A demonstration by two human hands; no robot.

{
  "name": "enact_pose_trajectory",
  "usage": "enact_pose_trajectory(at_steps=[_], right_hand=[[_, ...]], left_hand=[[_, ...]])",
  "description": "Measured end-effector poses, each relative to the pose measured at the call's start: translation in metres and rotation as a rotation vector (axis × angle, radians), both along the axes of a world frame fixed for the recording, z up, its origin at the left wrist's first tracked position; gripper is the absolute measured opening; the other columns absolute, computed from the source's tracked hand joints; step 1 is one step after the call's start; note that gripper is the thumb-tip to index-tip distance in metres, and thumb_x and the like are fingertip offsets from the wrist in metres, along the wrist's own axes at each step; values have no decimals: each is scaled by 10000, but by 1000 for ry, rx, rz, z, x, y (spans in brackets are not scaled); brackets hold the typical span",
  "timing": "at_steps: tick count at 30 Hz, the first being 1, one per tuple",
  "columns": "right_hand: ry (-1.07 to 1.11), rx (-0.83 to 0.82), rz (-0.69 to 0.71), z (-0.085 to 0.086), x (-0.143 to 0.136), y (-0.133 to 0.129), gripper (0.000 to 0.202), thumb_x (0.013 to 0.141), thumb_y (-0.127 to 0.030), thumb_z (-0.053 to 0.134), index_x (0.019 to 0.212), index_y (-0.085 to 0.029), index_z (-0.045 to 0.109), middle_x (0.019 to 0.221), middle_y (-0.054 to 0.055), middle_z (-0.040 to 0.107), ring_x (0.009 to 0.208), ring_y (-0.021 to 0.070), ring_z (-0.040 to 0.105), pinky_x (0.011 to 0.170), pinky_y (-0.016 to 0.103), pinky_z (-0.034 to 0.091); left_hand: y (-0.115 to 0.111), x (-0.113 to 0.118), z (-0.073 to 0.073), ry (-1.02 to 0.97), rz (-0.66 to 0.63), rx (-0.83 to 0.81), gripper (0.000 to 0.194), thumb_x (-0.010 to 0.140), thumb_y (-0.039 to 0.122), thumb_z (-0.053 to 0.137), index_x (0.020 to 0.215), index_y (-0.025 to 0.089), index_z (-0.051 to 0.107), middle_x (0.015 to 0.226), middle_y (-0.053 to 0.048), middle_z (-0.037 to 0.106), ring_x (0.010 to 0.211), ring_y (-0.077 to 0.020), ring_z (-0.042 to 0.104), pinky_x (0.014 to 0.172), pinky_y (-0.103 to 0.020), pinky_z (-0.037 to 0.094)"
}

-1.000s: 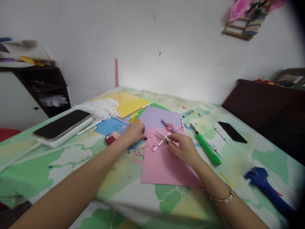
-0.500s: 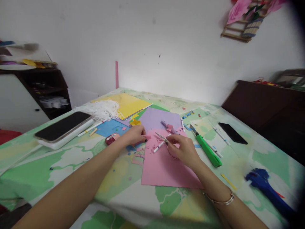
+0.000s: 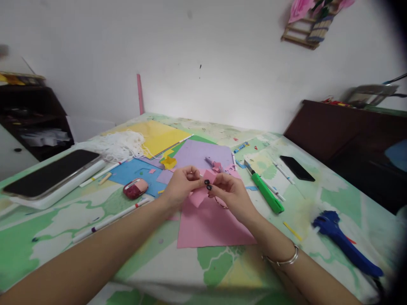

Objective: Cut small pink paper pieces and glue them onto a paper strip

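1. A person's left hand (image 3: pixel 181 186) pinches a scrap of pink paper (image 3: pixel 198 198), thumb pressed toward curled fingers; the fingertips cover the scrap's middle, so whether it is one piece or two cannot be told.
2. The right hand (image 3: pixel 233 197), fingers likewise drawn together, grips the scrap from the other side.
3. Beneath the right fingers, a thin handle loop of scissors (image 3: pixel 219 204) shows; the blades are hard to make out.
4. The scrap is held over the upper part of a pink sheet (image 3: pixel 213 231), itself partly hidden by both hands; whether they touch is unclear.
5. A green cutter (image 3: pixel 267 192) lies right of the sheet, and a red-and-pink case (image 3: pixel 135 188) beyond the left forearm.
6. At far right, the cord end of a blue glue gun (image 3: pixel 346 243) fades into the frame's dark edge.
7. Above, a wooden wall hanging (image 3: pixel 299 33) with pink flowers is cut off at the top.
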State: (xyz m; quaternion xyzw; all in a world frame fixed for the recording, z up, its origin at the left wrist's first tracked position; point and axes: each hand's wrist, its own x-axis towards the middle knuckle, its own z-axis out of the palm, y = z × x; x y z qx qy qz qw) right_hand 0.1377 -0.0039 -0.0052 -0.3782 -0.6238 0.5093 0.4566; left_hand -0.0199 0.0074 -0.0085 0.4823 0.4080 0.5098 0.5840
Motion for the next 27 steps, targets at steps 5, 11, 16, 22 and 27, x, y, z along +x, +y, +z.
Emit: enact_pose_trajectory(at_steps=[5, 11, 16, 22, 27], right_hand=[[102, -57, -98, 0, 0, 0, 222, 705, -345, 665, 744, -196, 505, 601, -44, 546, 502, 86, 515, 460, 211, 411], [164, -96, -81, 2, 2, 1, 208, 720, -334, 652, 819, -226, 504, 534, -70, 509, 436, 75, 438, 413, 195, 326], [169, -23, -33, 4, 5, 2, 148, 695, -266, 665, 796, -185, 594, 568, -50, 511, 478, 59, 422, 433, 187, 304], [206, 3, -12, 0, 8, 3, 107, 714, -180, 603, 786, -174, 682, 644, -12, 567, 515, 57, 428, 459, 194, 323], [185, 13, -65, 0, 8, 3, 116, 691, -190, 617, 770, -188, 701, 700, 10, 622, 589, 98, 524, 523, 228, 414]], left_hand=[[-3, -3, 8, 74, -95, -75, 347, 614, 298, 754, 891, 178, 583, 750, -29, 682, 623, -152, 636, 533, -251, 492], [-2, -4, 11, 91, -171, -85, 148, 657, 218, 712, 766, 150, 640, 603, 7, 613, 519, -95, 566, 487, -215, 478], [-2, -4, 11, -3, -162, -105, 161, 674, 198, 708, 810, 138, 648, 634, 1, 623, 509, -76, 557, 486, -189, 466], [0, -3, 9, -208, -195, -162, 145, 712, 226, 676, 814, 130, 639, 668, -25, 652, 580, -128, 625, 555, -244, 514], [-3, -4, 8, -110, -323, -191, 237, 739, 346, 684, 782, 119, 626, 685, -45, 668, 637, -167, 666, 628, -291, 535]])
